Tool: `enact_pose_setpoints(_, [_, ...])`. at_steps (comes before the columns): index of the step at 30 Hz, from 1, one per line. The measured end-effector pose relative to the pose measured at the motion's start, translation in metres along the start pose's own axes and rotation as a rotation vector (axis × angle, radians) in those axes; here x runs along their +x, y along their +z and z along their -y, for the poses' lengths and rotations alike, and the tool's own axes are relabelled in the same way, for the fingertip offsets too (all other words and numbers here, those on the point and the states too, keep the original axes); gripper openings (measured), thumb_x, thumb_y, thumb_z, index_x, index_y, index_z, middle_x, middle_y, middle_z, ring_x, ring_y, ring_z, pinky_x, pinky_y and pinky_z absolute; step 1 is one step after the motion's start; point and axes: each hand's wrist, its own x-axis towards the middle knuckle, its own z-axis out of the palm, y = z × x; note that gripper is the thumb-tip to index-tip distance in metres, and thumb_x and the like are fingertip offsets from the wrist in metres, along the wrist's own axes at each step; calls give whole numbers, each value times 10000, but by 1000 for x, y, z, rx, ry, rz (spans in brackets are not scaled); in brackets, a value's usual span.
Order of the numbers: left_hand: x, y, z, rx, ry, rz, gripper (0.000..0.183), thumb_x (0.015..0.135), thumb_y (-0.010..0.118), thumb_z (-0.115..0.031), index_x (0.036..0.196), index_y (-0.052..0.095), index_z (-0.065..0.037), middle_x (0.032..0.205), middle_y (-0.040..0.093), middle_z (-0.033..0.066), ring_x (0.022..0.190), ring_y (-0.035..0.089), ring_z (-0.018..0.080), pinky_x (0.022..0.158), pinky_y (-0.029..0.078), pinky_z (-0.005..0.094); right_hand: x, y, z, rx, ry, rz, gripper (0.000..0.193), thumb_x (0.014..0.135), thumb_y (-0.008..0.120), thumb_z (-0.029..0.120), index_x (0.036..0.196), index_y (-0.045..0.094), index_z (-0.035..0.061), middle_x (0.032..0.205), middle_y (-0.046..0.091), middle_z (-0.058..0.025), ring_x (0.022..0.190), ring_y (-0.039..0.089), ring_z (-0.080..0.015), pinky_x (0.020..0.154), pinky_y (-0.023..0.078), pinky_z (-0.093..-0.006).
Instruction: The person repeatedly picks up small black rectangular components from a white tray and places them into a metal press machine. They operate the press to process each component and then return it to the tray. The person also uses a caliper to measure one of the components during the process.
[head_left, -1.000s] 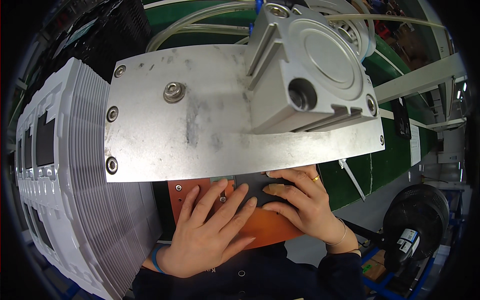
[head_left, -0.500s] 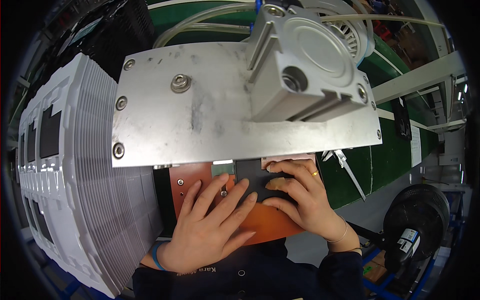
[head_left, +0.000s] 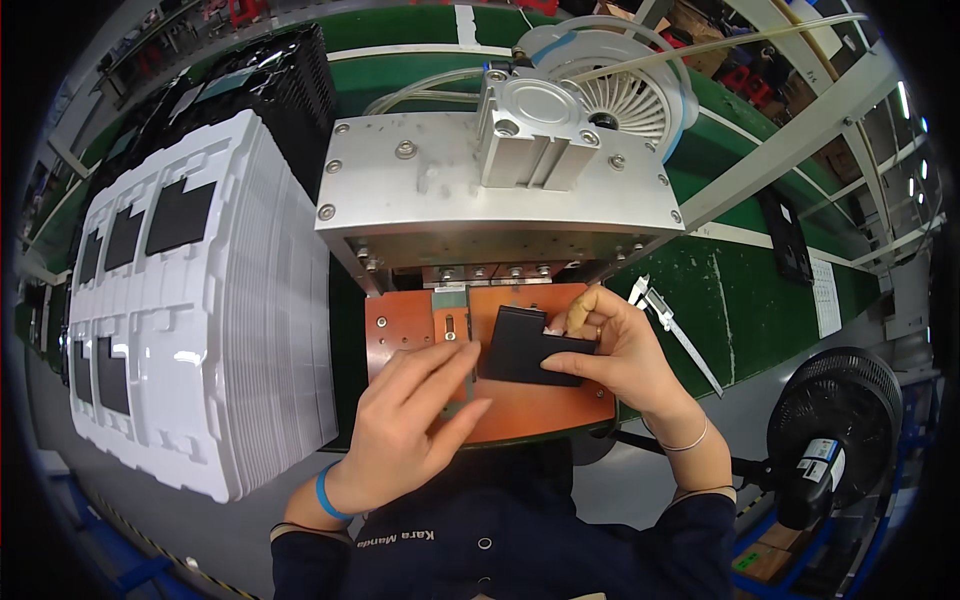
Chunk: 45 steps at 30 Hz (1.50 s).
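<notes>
A flat black notched sheet (head_left: 515,352) is pinched at its right side by my right hand (head_left: 628,358), thumb on the near face. It is tilted over the orange base plate (head_left: 500,415) of a metal press. To its left is my left hand (head_left: 405,415), fingers stretched out above the orange guide block (head_left: 452,322) and not gripping anything. The press's silver top plate (head_left: 380,175) carries an air cylinder (head_left: 535,150) and stands just beyond both hands.
At left stands a tall stack of white plastic trays (head_left: 150,300); similar black pieces (head_left: 180,217) lie in the top one. A digital caliper (head_left: 675,325) rests on the green bench (head_left: 725,300) at right. A black fan (head_left: 835,430) is near right, a white fan (head_left: 625,95) behind the press.
The black sheet, which lay flat on the base plate under both hands, is now lifted and tilted in my right hand. My left hand has come off it. The head view has drawn back.
</notes>
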Motion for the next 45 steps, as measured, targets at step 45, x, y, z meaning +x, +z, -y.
enact_pose_setpoints(45, [6, 6, -29, -823, -651, 145, 248, 900, 639, -42, 1122, 578, 52, 937, 690, 143, 725, 711, 202, 660, 612, 280, -86, -180, -121, -1029, 179, -596, 253, 621, 716, 82, 865, 676, 29, 947, 621, -158, 916, 638, -328, 800, 526, -398])
